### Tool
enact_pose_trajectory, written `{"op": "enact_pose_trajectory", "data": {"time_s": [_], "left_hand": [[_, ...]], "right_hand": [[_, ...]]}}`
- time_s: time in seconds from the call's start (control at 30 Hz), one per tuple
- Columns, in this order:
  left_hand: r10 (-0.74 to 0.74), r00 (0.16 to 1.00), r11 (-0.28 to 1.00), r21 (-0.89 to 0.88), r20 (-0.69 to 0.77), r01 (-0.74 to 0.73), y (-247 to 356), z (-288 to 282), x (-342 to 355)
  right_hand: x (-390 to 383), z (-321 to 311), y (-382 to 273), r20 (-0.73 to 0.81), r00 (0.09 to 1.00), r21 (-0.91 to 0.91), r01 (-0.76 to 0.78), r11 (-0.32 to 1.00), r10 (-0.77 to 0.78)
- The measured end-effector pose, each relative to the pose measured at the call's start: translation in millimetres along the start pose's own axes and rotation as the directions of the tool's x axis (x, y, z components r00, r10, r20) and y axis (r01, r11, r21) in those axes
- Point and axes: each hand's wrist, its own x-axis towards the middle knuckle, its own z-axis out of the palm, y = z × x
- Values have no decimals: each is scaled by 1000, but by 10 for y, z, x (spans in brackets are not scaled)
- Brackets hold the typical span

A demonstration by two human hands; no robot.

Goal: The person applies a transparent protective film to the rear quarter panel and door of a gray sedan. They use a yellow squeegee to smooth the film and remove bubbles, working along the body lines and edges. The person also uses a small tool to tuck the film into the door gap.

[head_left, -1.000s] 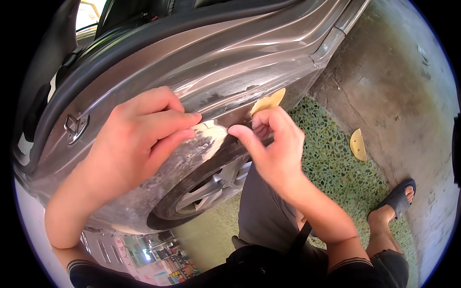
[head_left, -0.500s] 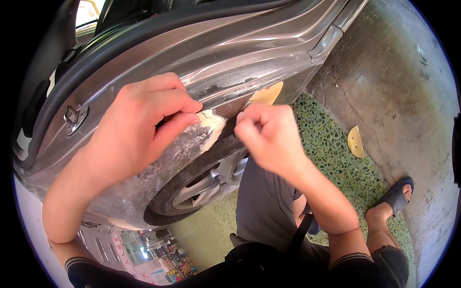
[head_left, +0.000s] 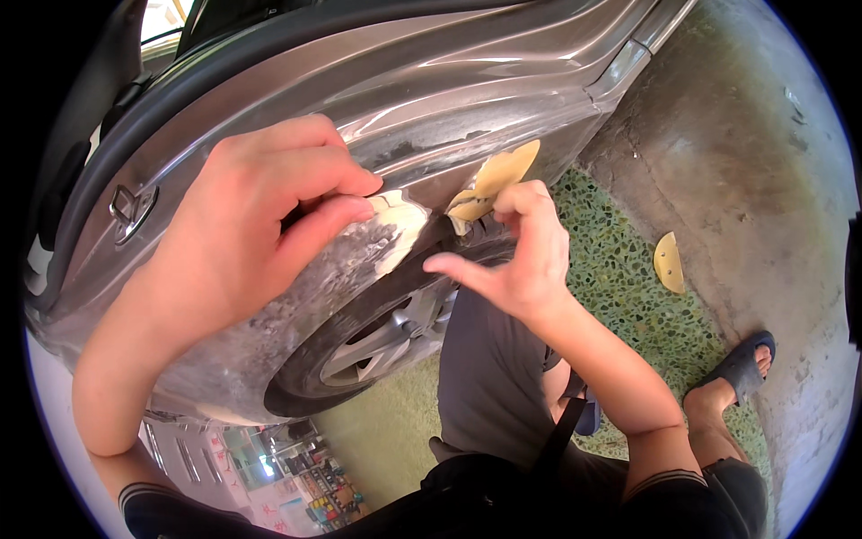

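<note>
My left hand [head_left: 269, 207] is closed in a pinch against the grey-brown car panel [head_left: 467, 103], thumb to fingertips. What it pinches, if anything, is hidden. Beside those fingertips is a cream patch [head_left: 401, 229] with an uneven edge on the wheel arch, next to scuffed, bare grey metal [head_left: 305, 278]. My right hand [head_left: 525, 247] has its thumb spread away from bent fingers, with nothing between them. Just past those fingers, a creased yellow sandpaper piece [head_left: 498, 175] lies along the arch edge. Its lower end looks ragged, and whether the fingers touch it is unclear.
Below the arch sits the tyre with its silver wheel [head_left: 395, 332]. A yellow half-disc of sandpaper with holes [head_left: 667, 262] lies on the green speckled floor [head_left: 611, 242] by the concrete. My leg [head_left: 485, 377] is close to the wheel; a sandalled foot [head_left: 741, 368] stands at right.
My right hand has gone from a closed pinch to spread fingers, uncovering more of the yellow sandpaper. The left hand keeps its pinch, slightly higher in the picture.
</note>
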Motion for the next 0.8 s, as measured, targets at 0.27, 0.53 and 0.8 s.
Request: {"op": "enact_pose_trajectory", "data": {"time_s": [0.27, 0.53, 0.8], "left_hand": [[4, 1000, 1000, 10, 10, -4, 8, 6, 16], [-14, 1000, 1000, 22, 11, 13, 12, 6, -4], [-12, 1000, 1000, 25, 11, 11, 13, 3, -3]], "right_hand": [[246, -187, -57, 351, 933, -81, 115, 990, -79], [197, -150, 148, 349, 901, 116, 232, 966, -258], [76, -40, 370, 227, 868, 235, 392, 890, -442]]}}
